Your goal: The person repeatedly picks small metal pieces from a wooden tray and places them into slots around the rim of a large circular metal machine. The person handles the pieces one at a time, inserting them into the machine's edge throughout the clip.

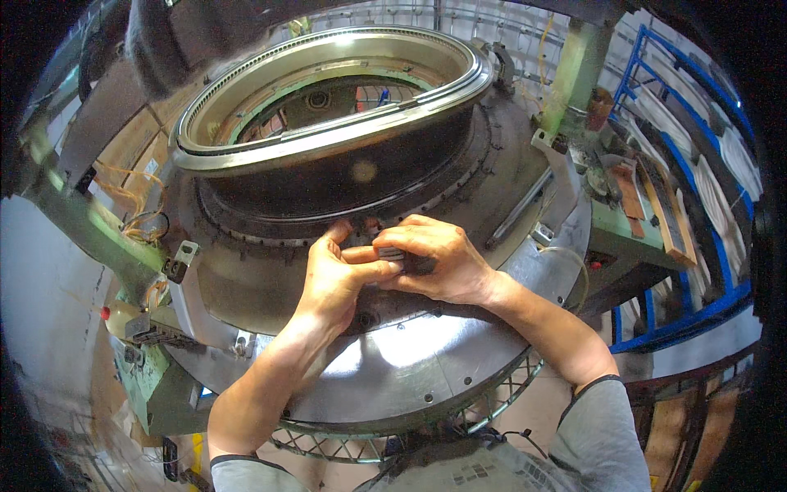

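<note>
Both hands meet at the middle of a large round machine, over the dark sloping plate in front of its central cylinder. A small ridged, silvery piece, perhaps a stack of thin strips, sits between my fingers; its exact kind is too small to tell. My left hand pinches it from the left with thumb and fingers, one fingertip raised toward the cylinder's foot. From the right my right hand curls over it, fingers closed and partly hiding it.
A bright toothed metal ring tops the cylinder. Green machine posts and brackets stand around the plate. To the right, a blue rack holds white bundles. A wooden-edged tray lies on the green side ledge.
</note>
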The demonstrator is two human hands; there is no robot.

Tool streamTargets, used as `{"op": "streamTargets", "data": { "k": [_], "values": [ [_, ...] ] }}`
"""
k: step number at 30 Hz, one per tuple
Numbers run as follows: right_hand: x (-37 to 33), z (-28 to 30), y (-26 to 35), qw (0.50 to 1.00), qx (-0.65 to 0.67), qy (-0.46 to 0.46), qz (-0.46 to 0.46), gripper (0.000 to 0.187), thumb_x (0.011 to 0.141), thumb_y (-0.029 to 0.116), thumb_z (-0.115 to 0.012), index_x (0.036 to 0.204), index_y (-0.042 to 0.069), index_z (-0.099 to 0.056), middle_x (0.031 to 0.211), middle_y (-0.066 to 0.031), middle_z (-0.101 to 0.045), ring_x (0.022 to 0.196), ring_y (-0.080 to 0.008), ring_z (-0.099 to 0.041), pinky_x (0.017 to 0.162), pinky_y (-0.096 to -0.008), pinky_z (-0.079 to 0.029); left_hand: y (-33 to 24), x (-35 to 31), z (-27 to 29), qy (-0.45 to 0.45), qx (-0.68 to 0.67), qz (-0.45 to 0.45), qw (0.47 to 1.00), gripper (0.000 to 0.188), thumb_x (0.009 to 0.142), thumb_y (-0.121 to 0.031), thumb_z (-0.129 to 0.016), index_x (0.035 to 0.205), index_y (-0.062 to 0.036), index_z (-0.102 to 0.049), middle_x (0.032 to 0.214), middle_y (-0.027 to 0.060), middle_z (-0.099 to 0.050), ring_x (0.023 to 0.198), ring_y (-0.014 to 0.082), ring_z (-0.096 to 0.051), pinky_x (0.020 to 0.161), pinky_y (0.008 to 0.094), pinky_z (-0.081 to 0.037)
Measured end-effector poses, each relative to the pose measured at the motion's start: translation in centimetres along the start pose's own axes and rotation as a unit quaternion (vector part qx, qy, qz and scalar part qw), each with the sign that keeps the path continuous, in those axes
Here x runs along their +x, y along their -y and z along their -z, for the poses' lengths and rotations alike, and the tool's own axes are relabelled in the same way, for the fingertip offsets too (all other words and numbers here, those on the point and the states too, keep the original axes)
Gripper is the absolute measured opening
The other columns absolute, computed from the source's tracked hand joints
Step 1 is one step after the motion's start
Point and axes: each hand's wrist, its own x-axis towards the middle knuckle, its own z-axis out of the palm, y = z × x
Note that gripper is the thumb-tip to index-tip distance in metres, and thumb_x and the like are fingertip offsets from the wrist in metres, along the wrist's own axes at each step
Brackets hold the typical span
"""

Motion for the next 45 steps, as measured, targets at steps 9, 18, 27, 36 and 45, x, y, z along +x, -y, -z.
{"op": "streamTargets", "data": {
  "k": [9, 18, 27, 36, 45],
  "values": [
    [-0.5, 0.1, 0.1, 0.965, 0.149, -0.033, -0.213, 0.024, 0.082, 0.011, -0.086, 0.105, 0.006, -0.082, 0.102, -0.0119, -0.080, 0.086, -0.0182, -0.073, 0.077, -0.0323, -0.058, 1.2, 0.0, -0.3, -0.024, 0.161, -0.137, 0.977, 0.045, 0.084, 0.007, -0.080, 0.118, -0.0016, -0.052, 0.096, 0.0177, -0.075, 0.090, 0.0249, -0.076, 0.076, 0.0353, -0.065],
    [0.2, 1.2, 1.9, 0.840, 0.440, -0.058, -0.311, 0.017, 0.086, 0.004, -0.084, 0.103, 0.001, -0.080, 0.099, -0.0049, -0.078, 0.090, -0.0110, -0.071, 0.084, -0.0261, -0.058, 0.9, -2.0, -1.5, -0.073, 0.290, -0.268, 0.916, 0.016, 0.082, 0.013, -0.076, 0.090, 0.0019, -0.069, 0.088, 0.0043, -0.074, 0.085, 0.0091, -0.070, 0.076, 0.0237, -0.058],
    [2.9, 5.8, 2.3, 0.860, 0.442, -0.038, -0.251, 0.027, 0.086, 0.006, -0.084, 0.112, 0.002, -0.080, 0.110, -0.0086, -0.079, 0.099, -0.0108, -0.071, 0.092, -0.0284, -0.057, -4.2, -0.8, -5.9, 0.004, 0.239, -0.296, 0.925, 0.020, 0.080, 0.013, -0.079, 0.091, 0.0016, -0.067, 0.110, 0.0120, -0.075, 0.094, 0.0134, -0.067, 0.084, 0.0292, -0.058],
    [10.8, 11.5, -2.5, 0.914, 0.384, -0.037, -0.123, 0.028, 0.085, 0.011, -0.085, 0.111, 0.005, -0.081, 0.106, -0.0099, -0.080, 0.096, -0.0145, -0.072, 0.089, -0.0298, -0.057, -11.0, 5.7, -8.7, -0.006, 0.305, -0.355, 0.884, 0.022, 0.073, 0.008, -0.081, 0.094, 0.0037, -0.076, 0.089, 0.0070, -0.077, 0.081, 0.0101, -0.069, 0.078, 0.0260, -0.057],
    [14.9, 14.3, -5.8, 0.951, 0.294, 0.003, -0.100, 0.029, 0.085, 0.012, -0.086, 0.110, -0.001, -0.080, 0.101, -0.0098, -0.080, 0.091, -0.0152, -0.074, 0.084, -0.0289, -0.059, -12.6, 9.7, -8.8, 0.000, 0.172, -0.297, 0.939, 0.025, 0.074, 0.009, -0.082, 0.098, 0.0071, -0.075, 0.094, 0.0150, -0.077, 0.082, 0.0197, -0.075, 0.082, 0.0327, -0.063]
  ]
}}
